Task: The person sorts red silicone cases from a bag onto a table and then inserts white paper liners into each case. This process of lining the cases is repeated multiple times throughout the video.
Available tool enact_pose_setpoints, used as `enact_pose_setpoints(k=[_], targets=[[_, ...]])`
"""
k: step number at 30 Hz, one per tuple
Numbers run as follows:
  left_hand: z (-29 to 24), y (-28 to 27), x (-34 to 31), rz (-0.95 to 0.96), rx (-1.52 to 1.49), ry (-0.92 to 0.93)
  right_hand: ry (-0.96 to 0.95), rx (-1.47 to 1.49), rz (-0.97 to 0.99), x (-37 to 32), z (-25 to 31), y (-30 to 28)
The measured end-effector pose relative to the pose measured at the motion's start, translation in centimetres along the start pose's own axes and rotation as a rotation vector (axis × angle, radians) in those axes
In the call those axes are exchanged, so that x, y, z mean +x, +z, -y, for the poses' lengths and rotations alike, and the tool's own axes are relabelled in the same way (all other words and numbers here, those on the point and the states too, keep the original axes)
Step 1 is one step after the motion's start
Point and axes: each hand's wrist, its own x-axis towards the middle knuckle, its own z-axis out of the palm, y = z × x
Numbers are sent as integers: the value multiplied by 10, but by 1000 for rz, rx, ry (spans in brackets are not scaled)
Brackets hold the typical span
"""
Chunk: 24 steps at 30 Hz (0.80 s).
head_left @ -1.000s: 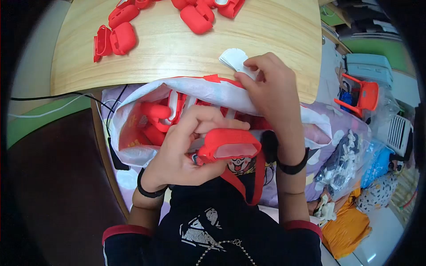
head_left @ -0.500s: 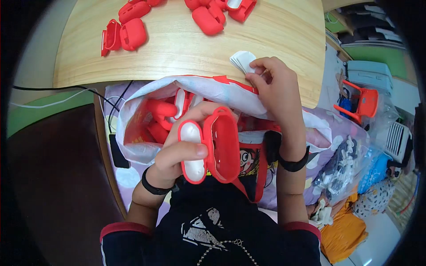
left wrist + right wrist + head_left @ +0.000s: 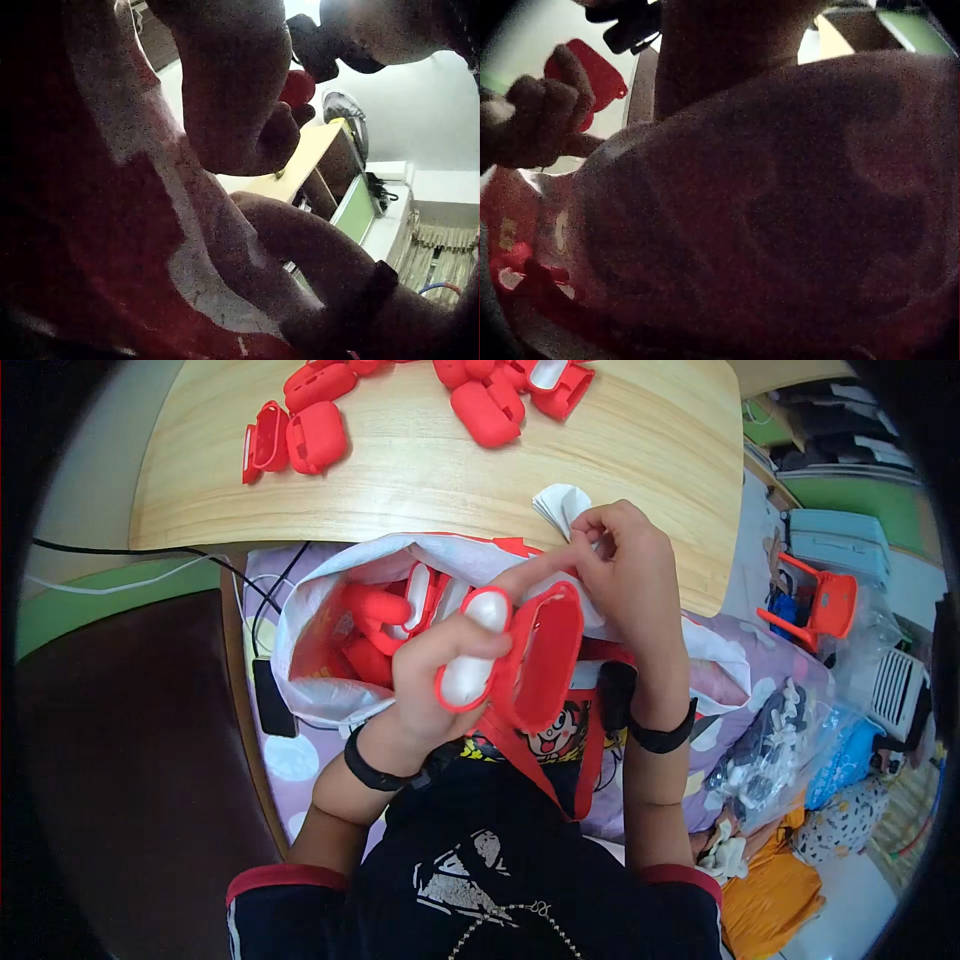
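In the head view, an opened red case cover (image 3: 545, 660) with a white inner lid (image 3: 474, 648) is held by my left hand (image 3: 430, 670), its thumb on the lid and one finger stretched toward the right hand. My right hand (image 3: 635, 575) pinches a fanned stack of white slips (image 3: 562, 506) at the table's front edge. The right wrist view shows the left hand (image 3: 544, 120) around the red cover (image 3: 600, 79). Below both hands lies an open white bag (image 3: 300, 610) holding several red covers (image 3: 375, 610).
More red covers (image 3: 317, 438) lie on the wooden table (image 3: 400, 490). A black phone-like object (image 3: 274, 698) rests left of the bag. A cartoon-print bag with red straps (image 3: 590, 760) is at the lap. Right of the bed are a red stool (image 3: 833, 600) and plastic bags (image 3: 765, 760).
My left hand has turned the cover from edge-on to opened out, raised it and extended a finger to the right hand. The right hand stays on the white slips.
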Motion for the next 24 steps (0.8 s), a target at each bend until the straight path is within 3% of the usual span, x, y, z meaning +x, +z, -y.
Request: enact_pose_setpoints(k=[1, 3, 9, 12, 16, 18, 20, 21, 22, 24], targets=[[0, 3, 4, -35, -33, 7, -9, -19, 0, 0, 0, 0], [13, -21, 21, 137, -61, 2, -28, -56, 2, 0, -1, 0], [16, -29, 46, 189, -235, -125, 155, 258, 23, -2, -1, -16], [16, -33, 48, 260, -371, -140, 56, 191, -149, -9, 2, -32], [11, -19, 37, 228, -207, -129, -466, -6, -590, -27, 29, -61], [11, -16, 32, 130, -315, -182, -605, -156, -297, -56, 56, -79], [18, -26, 28, 306, -234, -107, -753, -212, -107, -66, 61, -82], [19, -29, 26, 392, -195, -67, -837, -193, -63, -67, 58, -79], [10, -23, 26, 518, -343, -205, -921, -173, -16, -69, 56, -76], [25, -33, 27, 556, -426, -129, -917, -112, -36, -72, 56, -69]])
